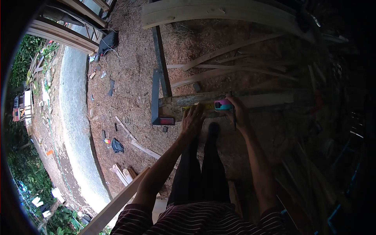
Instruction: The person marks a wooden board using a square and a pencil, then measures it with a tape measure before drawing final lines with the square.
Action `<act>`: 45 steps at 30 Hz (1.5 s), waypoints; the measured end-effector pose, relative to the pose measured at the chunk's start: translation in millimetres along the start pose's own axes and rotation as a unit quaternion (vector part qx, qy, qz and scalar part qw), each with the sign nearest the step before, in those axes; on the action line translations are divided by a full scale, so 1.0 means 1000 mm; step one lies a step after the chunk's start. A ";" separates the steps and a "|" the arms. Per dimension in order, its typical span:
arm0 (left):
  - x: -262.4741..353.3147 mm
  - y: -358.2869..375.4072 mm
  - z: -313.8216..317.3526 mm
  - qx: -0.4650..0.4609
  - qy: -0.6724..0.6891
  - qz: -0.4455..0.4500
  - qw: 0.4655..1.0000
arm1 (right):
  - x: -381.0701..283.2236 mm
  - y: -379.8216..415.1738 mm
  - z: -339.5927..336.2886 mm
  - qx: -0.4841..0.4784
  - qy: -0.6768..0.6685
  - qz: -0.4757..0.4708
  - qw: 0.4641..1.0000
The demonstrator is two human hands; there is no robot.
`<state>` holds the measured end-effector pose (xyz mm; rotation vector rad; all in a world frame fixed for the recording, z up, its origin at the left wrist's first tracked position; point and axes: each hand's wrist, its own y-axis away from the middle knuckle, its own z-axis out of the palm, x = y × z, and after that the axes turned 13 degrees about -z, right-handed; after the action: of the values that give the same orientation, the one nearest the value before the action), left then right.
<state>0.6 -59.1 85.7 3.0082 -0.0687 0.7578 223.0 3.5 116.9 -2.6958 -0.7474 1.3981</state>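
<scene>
My right hand is closed around a pink and teal tape measure. A thin dark stick also sticks out from this hand. To the left runs the yellow tape blade, drawn out along a wooden board. Over the blade's left part lies my left hand, fingers stretched out and flat on the board. Left of it, a dark square-cornered metal frame stands at the board's end, with a reddish piece at its lower corner.
Long timber strips lie beyond the board, and a wide plank crosses the top. Wood shavings cover the ground. At left runs a pale concrete strip. A beam slants past my left elbow. A black bag lies on the ground.
</scene>
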 end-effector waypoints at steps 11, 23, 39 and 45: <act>0.005 0.003 0.002 -0.007 0.006 -0.034 0.999 | 0.004 0.000 0.002 -0.006 -0.008 -0.009 1.000; 0.002 0.002 0.003 -0.013 0.001 -0.018 1.000 | 0.001 0.000 0.003 0.017 -0.010 -0.026 0.999; 0.010 0.012 0.000 -0.058 -0.059 -0.001 0.997 | -0.011 -0.006 -0.003 0.000 -0.029 0.019 0.999; 0.010 0.011 0.005 -0.025 -0.023 0.005 0.999 | -0.010 -0.005 -0.003 0.010 -0.005 -0.009 1.000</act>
<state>11.3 -71.0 86.2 2.9808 -0.1012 0.6758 218.7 4.7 127.9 -2.6621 -0.7509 1.4093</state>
